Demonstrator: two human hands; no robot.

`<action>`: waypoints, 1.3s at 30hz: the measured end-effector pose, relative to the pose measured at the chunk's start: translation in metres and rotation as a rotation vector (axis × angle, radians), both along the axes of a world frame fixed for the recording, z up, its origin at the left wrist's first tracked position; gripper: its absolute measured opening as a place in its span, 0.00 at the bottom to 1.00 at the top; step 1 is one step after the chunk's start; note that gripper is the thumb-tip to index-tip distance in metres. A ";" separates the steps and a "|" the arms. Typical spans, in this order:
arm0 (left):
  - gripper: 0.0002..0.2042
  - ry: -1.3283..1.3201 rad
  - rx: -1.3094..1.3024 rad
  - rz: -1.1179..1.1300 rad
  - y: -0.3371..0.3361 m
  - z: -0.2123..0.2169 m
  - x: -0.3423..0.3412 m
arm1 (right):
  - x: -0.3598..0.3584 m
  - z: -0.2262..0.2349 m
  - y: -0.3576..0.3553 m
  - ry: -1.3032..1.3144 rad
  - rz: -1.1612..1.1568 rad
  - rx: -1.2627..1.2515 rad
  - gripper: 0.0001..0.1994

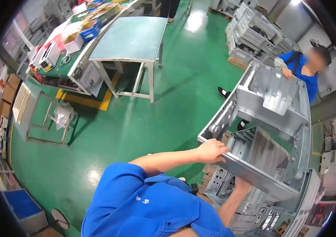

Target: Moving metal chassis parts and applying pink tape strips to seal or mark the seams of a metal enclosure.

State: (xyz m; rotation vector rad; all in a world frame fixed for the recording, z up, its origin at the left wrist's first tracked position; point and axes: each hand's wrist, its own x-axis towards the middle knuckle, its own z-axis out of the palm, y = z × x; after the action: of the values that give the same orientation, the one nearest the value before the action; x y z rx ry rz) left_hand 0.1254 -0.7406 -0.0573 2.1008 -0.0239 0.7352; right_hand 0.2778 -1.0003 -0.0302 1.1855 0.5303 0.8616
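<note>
Left hand [212, 150] gripped the grey metal chassis [272, 130] by its near edge; right hand's fingers hidden underneath; open green floor [168, 102] lay alongside.

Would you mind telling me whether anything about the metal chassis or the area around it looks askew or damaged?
Only the gray metal chassis looks askew: it is tilted, held off the stack of similar chassis by the left hand, the right hand beneath it, and a co-worker's hand at the far end. No damage shows.

Bright overhead light, glare on green floor [197, 17], fisheye-bent, dark-vignetted edges
</note>
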 end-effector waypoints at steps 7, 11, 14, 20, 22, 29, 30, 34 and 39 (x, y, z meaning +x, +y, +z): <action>0.12 -0.015 -0.047 0.137 0.005 0.030 -0.003 | -0.027 -0.004 0.061 -0.762 -0.061 -1.646 0.22; 0.13 0.068 -0.036 0.130 0.019 0.039 -0.008 | -0.037 -0.012 0.078 -0.791 -0.055 -1.565 0.21; 0.12 0.058 0.008 0.134 0.013 0.034 -0.008 | -0.031 -0.038 0.072 -0.752 -0.046 -1.506 0.21; 0.11 0.124 0.140 0.148 -0.005 0.039 -0.019 | -0.041 -0.079 0.047 -2.031 0.326 -2.473 0.19; 0.10 0.107 0.178 0.138 -0.008 0.048 -0.017 | -0.047 -0.072 0.056 -2.585 0.383 -2.789 0.17; 0.10 0.176 0.282 0.051 -0.023 0.079 -0.016 | -0.041 -0.068 0.046 -3.236 0.034 -2.923 0.17; 0.10 0.162 0.303 0.074 -0.022 0.080 -0.015 | -0.043 -0.065 0.049 -3.211 0.005 -2.965 0.17; 0.09 0.160 0.342 0.104 -0.024 0.093 -0.014 | -0.036 -0.073 0.046 -3.141 0.107 -2.912 0.20; 0.10 0.187 0.344 0.164 -0.034 0.101 -0.015 | -0.030 -0.060 0.049 -0.911 0.148 -1.423 0.24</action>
State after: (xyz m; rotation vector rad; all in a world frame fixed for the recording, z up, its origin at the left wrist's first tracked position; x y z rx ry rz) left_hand 0.1100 -0.7743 0.0439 2.5173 0.1352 0.6630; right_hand 0.2483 -0.9516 -0.0905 -0.5551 0.3148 0.7688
